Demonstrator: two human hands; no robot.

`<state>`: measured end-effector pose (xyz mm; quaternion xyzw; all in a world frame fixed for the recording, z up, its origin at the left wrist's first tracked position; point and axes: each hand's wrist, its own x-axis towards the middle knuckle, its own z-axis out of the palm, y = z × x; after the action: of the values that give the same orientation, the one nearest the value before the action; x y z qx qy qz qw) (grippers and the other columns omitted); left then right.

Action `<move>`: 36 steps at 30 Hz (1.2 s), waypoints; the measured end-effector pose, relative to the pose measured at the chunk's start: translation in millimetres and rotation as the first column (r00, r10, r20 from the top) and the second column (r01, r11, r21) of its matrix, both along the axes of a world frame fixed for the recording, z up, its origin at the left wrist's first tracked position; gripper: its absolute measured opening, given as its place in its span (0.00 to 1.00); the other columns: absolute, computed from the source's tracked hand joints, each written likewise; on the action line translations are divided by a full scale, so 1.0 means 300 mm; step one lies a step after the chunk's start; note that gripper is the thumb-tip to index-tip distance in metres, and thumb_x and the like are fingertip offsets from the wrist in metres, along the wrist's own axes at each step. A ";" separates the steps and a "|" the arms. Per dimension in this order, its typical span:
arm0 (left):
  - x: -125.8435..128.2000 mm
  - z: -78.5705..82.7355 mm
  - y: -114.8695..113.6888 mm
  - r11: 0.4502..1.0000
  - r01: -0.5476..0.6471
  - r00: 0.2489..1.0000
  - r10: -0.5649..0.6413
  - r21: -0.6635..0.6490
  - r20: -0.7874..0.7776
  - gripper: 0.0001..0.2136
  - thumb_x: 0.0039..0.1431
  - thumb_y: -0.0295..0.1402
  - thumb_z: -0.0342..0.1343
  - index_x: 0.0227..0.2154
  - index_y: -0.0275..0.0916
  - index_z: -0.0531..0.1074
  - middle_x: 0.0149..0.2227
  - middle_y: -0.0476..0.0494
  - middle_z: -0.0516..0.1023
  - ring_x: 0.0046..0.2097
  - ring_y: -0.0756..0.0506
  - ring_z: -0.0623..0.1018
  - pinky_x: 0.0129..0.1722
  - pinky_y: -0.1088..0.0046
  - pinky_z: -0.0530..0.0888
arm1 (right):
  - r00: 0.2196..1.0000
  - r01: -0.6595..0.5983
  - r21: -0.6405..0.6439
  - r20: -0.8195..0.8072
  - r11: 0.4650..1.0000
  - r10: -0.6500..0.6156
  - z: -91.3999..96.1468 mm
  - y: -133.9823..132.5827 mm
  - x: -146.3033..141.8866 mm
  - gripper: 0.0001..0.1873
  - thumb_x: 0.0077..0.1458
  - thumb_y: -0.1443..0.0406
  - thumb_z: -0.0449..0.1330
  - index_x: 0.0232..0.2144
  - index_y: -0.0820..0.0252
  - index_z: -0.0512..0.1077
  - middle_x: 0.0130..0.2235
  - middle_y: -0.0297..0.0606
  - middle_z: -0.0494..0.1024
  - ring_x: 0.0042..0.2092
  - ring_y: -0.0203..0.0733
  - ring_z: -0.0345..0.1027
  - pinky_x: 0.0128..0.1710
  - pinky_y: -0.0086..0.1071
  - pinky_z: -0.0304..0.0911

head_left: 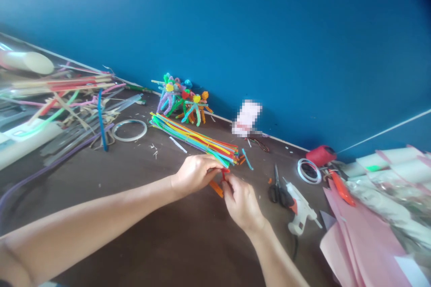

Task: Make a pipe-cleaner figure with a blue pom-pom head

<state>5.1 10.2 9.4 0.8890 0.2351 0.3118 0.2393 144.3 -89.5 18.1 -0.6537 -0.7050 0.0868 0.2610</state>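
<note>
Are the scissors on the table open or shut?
Shut, it seems: the scissors show their blades together as one narrow strip.

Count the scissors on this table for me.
1 pair: the scissors lie to the right of the right hand, next to the white glue gun. Others may be hidden.

A small red stem [224,171] sits pinched in the fingers [228,192].

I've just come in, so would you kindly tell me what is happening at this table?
A person's left hand and right hand meet over the dark table, holding a small red piece between them. Just beyond lies a bundle of colourful pipe cleaners, with small colourful figures standing behind it. Scissors and a white glue gun lie to the right.
</note>
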 end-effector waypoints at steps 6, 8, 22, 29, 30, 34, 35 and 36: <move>-0.004 0.008 0.001 0.924 0.111 0.986 -0.056 0.366 -0.157 0.09 0.57 0.29 0.45 0.29 0.39 0.72 0.27 0.47 0.73 0.30 0.50 0.72 0.28 0.78 0.65 | 0.995 -0.006 0.055 0.103 0.998 0.001 0.026 -0.005 0.024 0.11 0.55 0.68 0.45 0.23 0.60 0.63 0.23 0.35 0.67 0.26 0.35 0.61 0.27 0.27 0.51; -0.005 0.015 0.001 0.898 0.194 0.971 -0.118 0.395 -0.208 0.10 0.57 0.29 0.45 0.28 0.39 0.71 0.26 0.47 0.71 0.28 0.50 0.71 0.26 0.78 0.64 | 1.000 -0.006 0.042 0.012 0.999 0.005 0.034 -0.002 0.035 0.11 0.55 0.68 0.46 0.22 0.60 0.62 0.22 0.33 0.66 0.25 0.34 0.59 0.26 0.26 0.50; -0.002 0.033 -0.019 0.947 0.285 0.952 -0.262 -0.149 0.159 0.08 0.53 0.33 0.51 0.30 0.36 0.73 0.28 0.46 0.76 0.30 0.52 0.74 0.31 0.80 0.67 | 0.375 -0.224 -0.290 -0.907 0.930 -0.193 -0.046 0.033 0.042 0.18 0.50 0.56 0.54 0.17 0.60 0.60 0.14 0.23 0.52 0.15 0.26 0.43 0.16 0.23 0.48; 0.000 0.021 -0.012 0.960 0.212 0.967 -0.179 -0.183 0.182 0.10 0.54 0.33 0.51 0.36 0.38 0.73 0.31 0.45 0.77 0.33 0.50 0.75 0.34 0.79 0.68 | 0.371 -0.232 -0.321 -0.902 0.918 -0.221 -0.042 0.024 0.009 0.18 0.51 0.56 0.52 0.16 0.60 0.58 0.13 0.23 0.51 0.15 0.26 0.43 0.14 0.23 0.46; -0.001 0.023 -0.012 0.953 0.239 0.961 -0.206 -0.185 0.182 0.09 0.54 0.32 0.50 0.36 0.38 0.73 0.32 0.45 0.77 0.34 0.50 0.75 0.35 0.79 0.68 | 0.373 -0.229 -0.325 -0.900 0.918 -0.225 -0.041 0.024 0.007 0.18 0.51 0.57 0.51 0.16 0.60 0.58 0.14 0.23 0.51 0.15 0.26 0.43 0.14 0.22 0.46; 0.000 0.038 -0.018 0.933 0.240 0.963 -0.195 -0.268 0.184 0.08 0.53 0.29 0.50 0.34 0.37 0.74 0.31 0.45 0.77 0.33 0.50 0.75 0.34 0.79 0.69 | 0.402 -0.205 -0.348 -0.882 0.915 -0.245 -0.042 0.025 0.007 0.17 0.51 0.58 0.51 0.15 0.60 0.57 0.13 0.23 0.51 0.15 0.26 0.42 0.14 0.23 0.46; 0.002 0.041 -0.019 0.923 0.224 0.968 -0.174 -0.313 0.180 0.08 0.52 0.29 0.51 0.33 0.37 0.74 0.31 0.46 0.77 0.33 0.50 0.75 0.33 0.79 0.69 | 0.410 -0.196 -0.355 -0.876 0.914 -0.253 -0.041 0.026 0.007 0.17 0.51 0.58 0.51 0.15 0.60 0.57 0.13 0.23 0.50 0.15 0.26 0.42 0.14 0.23 0.46; 0.004 0.042 -0.019 0.906 0.208 0.973 -0.151 -0.369 0.176 0.08 0.52 0.28 0.51 0.33 0.36 0.74 0.31 0.45 0.77 0.33 0.50 0.74 0.33 0.78 0.69 | 0.419 -0.188 -0.362 -0.871 0.913 -0.258 -0.040 0.026 0.007 0.17 0.51 0.58 0.50 0.15 0.60 0.57 0.13 0.23 0.50 0.15 0.26 0.42 0.14 0.23 0.46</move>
<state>6.4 4.5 21.9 0.8178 0.1910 0.2990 0.4530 146.4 -81.7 6.1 -0.5561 -0.4030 0.5635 0.4591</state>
